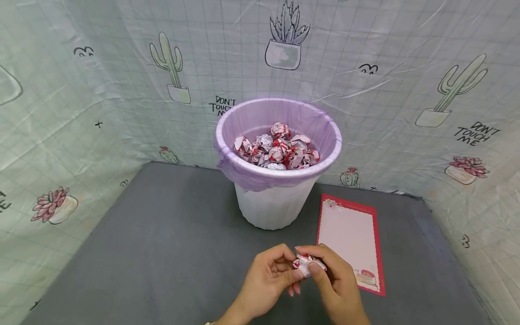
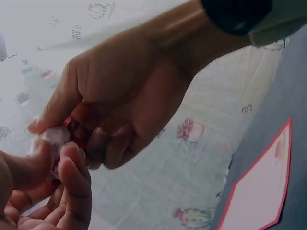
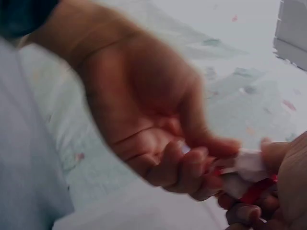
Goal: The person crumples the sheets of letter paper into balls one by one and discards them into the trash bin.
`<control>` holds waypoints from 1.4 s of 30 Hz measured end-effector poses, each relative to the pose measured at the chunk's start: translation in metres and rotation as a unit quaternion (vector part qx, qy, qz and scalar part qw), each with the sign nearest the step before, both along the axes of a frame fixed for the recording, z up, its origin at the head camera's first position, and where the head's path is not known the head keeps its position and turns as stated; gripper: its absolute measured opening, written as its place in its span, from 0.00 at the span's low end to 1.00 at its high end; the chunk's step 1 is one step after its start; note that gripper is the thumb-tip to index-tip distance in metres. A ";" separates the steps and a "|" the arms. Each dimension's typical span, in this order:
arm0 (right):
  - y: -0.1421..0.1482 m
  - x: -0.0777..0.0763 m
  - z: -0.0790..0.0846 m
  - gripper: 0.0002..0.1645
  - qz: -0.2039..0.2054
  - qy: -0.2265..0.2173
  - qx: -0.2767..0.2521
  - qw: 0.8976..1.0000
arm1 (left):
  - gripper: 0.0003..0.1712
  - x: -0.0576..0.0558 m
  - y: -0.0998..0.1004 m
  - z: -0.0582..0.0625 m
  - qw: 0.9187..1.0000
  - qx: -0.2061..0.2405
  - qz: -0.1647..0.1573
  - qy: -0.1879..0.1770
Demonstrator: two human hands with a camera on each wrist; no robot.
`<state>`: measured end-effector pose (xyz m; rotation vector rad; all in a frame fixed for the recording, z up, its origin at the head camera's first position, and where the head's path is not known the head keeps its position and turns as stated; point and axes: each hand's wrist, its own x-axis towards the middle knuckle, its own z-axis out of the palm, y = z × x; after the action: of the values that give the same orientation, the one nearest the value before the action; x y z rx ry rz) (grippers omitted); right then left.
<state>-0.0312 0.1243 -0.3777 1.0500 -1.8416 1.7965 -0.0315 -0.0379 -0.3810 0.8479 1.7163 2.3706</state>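
Between our fingertips sits a crumpled red-and-white paper ball (image 1: 303, 264), pinched from one side by the left hand (image 1: 268, 280) and from the other by the right hand (image 1: 338, 282). Beyond the fingers we have a white bin (image 1: 270, 207) with a purple liner (image 1: 280, 110), holding more crumpled balls (image 1: 280, 151). Just past the right hand's fingers, a red-bordered sheet (image 1: 348, 232) lies on the grey table (image 1: 162, 253), partly hidden by that hand

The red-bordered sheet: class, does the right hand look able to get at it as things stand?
Probably yes: the red-bordered sheet lies close by the right hand with no object seen on it, though that hand is pinching the crumpled paper ball.
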 end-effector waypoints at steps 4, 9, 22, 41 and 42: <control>0.002 -0.001 0.000 0.21 0.050 -0.035 -0.034 0.998 | 0.06 0.001 0.001 0.001 1.000 -0.020 0.020 0.008; -0.006 -0.001 -0.002 0.19 0.025 0.005 -0.053 0.998 | 0.07 -0.001 -0.004 0.004 0.994 -0.050 0.044 0.084; -0.009 -0.003 0.004 0.17 -0.019 0.046 -0.013 0.999 | 0.08 -0.008 -0.014 0.010 0.997 -0.063 0.022 0.028; 0.007 -0.006 0.034 0.14 0.009 0.056 -0.143 0.988 | 0.12 -0.036 -0.057 0.069 0.919 -0.092 0.253 0.288; 0.009 -0.008 0.036 0.14 0.006 0.058 -0.145 0.988 | 0.11 -0.042 -0.059 0.072 0.906 -0.094 0.283 0.300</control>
<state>-0.0387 0.1331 -0.3412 1.0292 -1.4549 1.8966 -0.0738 -0.0972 -0.3090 1.2877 2.7057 2.3257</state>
